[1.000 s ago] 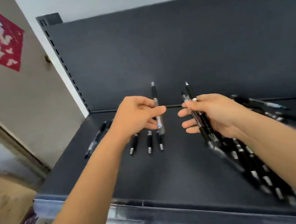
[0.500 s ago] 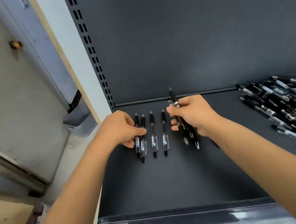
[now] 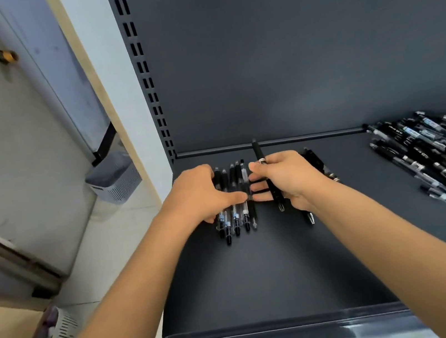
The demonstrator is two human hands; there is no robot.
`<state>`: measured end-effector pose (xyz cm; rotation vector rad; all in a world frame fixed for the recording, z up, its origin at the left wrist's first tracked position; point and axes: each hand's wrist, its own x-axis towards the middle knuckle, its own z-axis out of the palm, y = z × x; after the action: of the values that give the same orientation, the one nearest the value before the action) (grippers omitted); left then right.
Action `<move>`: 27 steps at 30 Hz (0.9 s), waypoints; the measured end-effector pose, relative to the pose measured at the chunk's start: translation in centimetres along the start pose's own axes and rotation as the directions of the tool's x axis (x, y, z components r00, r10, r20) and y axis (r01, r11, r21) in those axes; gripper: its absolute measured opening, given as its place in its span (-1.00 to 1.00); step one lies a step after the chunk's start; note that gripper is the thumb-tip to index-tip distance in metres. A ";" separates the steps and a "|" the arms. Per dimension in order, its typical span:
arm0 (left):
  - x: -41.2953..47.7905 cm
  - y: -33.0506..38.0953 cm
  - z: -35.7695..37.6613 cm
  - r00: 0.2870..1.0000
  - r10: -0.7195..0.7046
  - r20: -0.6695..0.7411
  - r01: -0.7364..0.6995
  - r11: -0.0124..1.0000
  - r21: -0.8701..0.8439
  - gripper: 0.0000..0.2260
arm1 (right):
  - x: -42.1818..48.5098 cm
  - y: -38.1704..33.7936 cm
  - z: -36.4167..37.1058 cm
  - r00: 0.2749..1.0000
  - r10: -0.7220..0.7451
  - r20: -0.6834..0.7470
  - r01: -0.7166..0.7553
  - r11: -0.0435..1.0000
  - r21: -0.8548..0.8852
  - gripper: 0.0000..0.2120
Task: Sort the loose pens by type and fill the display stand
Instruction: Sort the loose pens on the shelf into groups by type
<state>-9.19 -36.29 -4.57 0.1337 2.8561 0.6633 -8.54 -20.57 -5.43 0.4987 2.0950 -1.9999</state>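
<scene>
This looks like a shop: a dark grey metal display shelf [image 3: 262, 279], with a slotted upright [image 3: 141, 65] at its back left corner and a clear plastic price-label strip [image 3: 271, 336] along its front edge, carries a heap of black pens [image 3: 433, 159] at its right edge and a row of black-and-clear pens [image 3: 235, 219] near its back left.

Left hand [image 3: 199, 193] hides sorted row [image 3: 236, 220] middles; right hand [image 3: 290, 178], black pen [image 3: 257, 152] middle; pen pile [image 3: 434, 161] cut off right.

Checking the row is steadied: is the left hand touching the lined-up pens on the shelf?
Touching. The head view shows the left hand lying on the row of pens, thumb stretched across their barrels.
</scene>
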 end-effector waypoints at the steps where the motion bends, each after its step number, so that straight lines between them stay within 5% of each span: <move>1: 0.1 -0.1 -0.2 1.000 -0.001 0.001 0.001 1.000 0.013 -0.41 | 0.0 0.0 0.1 1.000 -0.001 -0.002 0.001 1.000 0.007 -0.89; 7: 0.3 0.0 -0.4 0.999 0.019 -0.027 -0.016 0.995 0.099 -0.36 | -1.4 -0.6 -2.5 0.999 -0.050 0.006 0.050 0.999 0.007 -0.93; 11: 0.0 2.6 0.0 0.970 0.180 -0.165 -0.169 0.982 0.081 -0.43 | -2.5 -1.1 -6.3 0.991 -0.108 -0.075 0.102 0.991 -0.088 -0.94; 15: -0.3 6.9 2.1 0.955 0.291 -0.057 -0.293 0.955 -0.039 -0.58 | -2.6 -0.2 -9.9 0.921 -0.284 -0.266 0.116 0.853 -0.510 -0.77; 20: 0.1 10.4 4.8 0.960 0.256 0.115 -0.259 0.966 0.010 -0.71 | -2.7 0.9 -10.1 0.937 -0.291 -0.193 0.130 0.803 -0.581 -0.75; 24: 0.7 11.2 5.4 0.957 0.231 0.174 -0.209 0.968 -0.138 -0.86 | -3.1 1.3 -11.8 0.874 -0.455 -0.171 0.196 0.652 -0.732 -0.83; 27: 0.3 11.8 5.4 0.962 0.219 0.165 -0.217 0.976 -0.033 -0.82 | -4.2 1.7 -14.0 0.811 -0.560 -0.169 0.212 0.551 -0.807 -0.84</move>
<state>-7.84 -23.43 -4.13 0.4846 2.6961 0.6776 -2.85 -7.03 -4.58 0.2893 3.2866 -0.9400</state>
